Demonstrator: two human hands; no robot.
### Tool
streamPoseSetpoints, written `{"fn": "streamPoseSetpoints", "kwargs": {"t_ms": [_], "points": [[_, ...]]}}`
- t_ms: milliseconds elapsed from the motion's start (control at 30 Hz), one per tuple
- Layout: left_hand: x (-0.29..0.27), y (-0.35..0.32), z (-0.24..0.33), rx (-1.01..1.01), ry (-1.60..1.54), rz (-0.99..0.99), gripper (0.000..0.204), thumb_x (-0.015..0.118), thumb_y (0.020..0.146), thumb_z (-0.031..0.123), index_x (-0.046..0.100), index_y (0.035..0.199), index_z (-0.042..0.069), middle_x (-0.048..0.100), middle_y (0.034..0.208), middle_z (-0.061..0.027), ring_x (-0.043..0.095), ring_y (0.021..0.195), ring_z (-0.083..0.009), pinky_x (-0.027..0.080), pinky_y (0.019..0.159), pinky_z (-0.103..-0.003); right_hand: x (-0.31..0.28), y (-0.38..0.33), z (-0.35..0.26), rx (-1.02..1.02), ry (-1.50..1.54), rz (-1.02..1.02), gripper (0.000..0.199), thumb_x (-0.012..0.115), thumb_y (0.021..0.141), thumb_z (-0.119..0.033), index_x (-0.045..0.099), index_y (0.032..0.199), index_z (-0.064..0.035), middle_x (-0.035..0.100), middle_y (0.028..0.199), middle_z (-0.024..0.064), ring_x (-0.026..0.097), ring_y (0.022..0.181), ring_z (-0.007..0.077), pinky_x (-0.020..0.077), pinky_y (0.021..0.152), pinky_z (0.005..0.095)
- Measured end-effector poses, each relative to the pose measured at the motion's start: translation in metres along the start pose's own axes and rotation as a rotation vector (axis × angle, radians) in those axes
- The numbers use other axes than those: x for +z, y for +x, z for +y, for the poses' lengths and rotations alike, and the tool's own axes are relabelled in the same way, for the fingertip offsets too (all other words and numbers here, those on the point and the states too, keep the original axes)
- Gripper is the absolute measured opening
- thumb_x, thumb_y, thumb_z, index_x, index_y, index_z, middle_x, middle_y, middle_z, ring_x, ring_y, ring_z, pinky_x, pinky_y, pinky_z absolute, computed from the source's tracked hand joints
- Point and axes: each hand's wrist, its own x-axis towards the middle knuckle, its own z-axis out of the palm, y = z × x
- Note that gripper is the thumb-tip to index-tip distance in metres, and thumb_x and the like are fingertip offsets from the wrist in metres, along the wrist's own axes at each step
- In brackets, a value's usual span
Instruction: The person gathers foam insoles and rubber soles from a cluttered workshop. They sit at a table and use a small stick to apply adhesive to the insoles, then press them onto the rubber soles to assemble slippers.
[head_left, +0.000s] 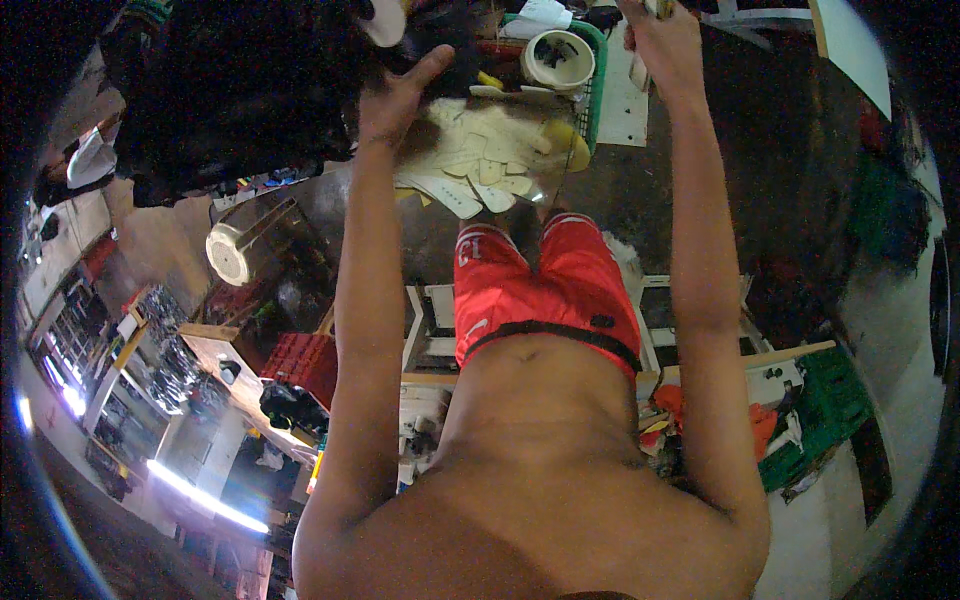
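My left hand (398,98) is at the upper left of the middle, its thumb stretched out to the right. The other fingers are hidden against a large black mass (230,90), too dark to tell its kind. Just above that thumb is a rounded white piece (384,22), partly cut off by the top edge. My right hand (665,45) reaches to the top edge on the right, its fingers curled round a small yellowish thing (660,8) that I cannot make out. Between my arms, many flat cream insole-like pieces (480,150) lie in a heap beyond my knees.
A green basket (598,85) holds a white round tub (535,62) with dark contents. A white round-topped stool (228,255) stands at the left. Near my left elbow is a red crate (302,362). A green crate (825,410) with orange things is at the right.
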Motion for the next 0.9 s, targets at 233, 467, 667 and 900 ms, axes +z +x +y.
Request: {"fn": "streamPoseSetpoints", "kwargs": {"t_ms": [233, 467, 667, 900], "points": [[-0.019, 0.018, -0.014, -0.162, -0.118, -0.081, 0.113, 0.092, 0.064, 0.057, 0.047, 0.144, -0.008, 0.054, 0.145, -0.0184, 0.051, 0.134, -0.0274, 0.033, 0.117, -0.037, 0.069, -0.041, 0.074, -0.479, -0.282, 0.022, 0.039, 0.075, 0.087, -0.033, 0.072, 0.119, -0.0112, 0.074, 0.092, 0.0160, 0.073, 0.088, 0.0320, 0.0560, 0.073, 0.0448], [-0.015, 0.020, -0.017, 0.012, -0.190, -0.063, 0.120, 0.091, 0.067, 0.054, 0.032, 0.155, -0.003, 0.038, 0.158, -0.0160, 0.041, 0.142, -0.0273, 0.028, 0.120, -0.036, 0.114, -0.091, 0.061, -0.520, -0.507, -0.118, 0.031, 0.073, 0.083, -0.023, 0.070, 0.113, -0.0148, 0.070, 0.095, 0.0133, 0.071, 0.086, 0.0327, 0.0564, 0.071, 0.0463], [-0.018, 0.020, -0.015, -0.109, -0.090, -0.038, 0.117, 0.091, 0.070, 0.051, 0.031, 0.156, 0.000, 0.038, 0.158, -0.0151, 0.038, 0.143, -0.0274, 0.027, 0.120, -0.037, 0.143, -0.146, 0.052, -0.743, -0.370, -0.123, 0.019, 0.067, 0.085, -0.017, 0.069, 0.103, -0.0139, 0.067, 0.097, 0.0108, 0.070, 0.084, 0.0297, 0.0560, 0.067, 0.0447], [-0.018, 0.012, -0.008, -0.039, -0.006, 0.052, 0.096, 0.087, 0.076, 0.051, 0.049, 0.144, -0.005, 0.056, 0.141, -0.0156, 0.054, 0.128, -0.0269, 0.038, 0.113, -0.039, 0.168, -0.145, 0.037, -0.682, -0.385, -0.191, 0.021, 0.066, 0.084, -0.016, 0.070, 0.105, -0.0142, 0.068, 0.097, 0.0116, 0.071, 0.085, 0.0296, 0.0567, 0.068, 0.0438]]}}
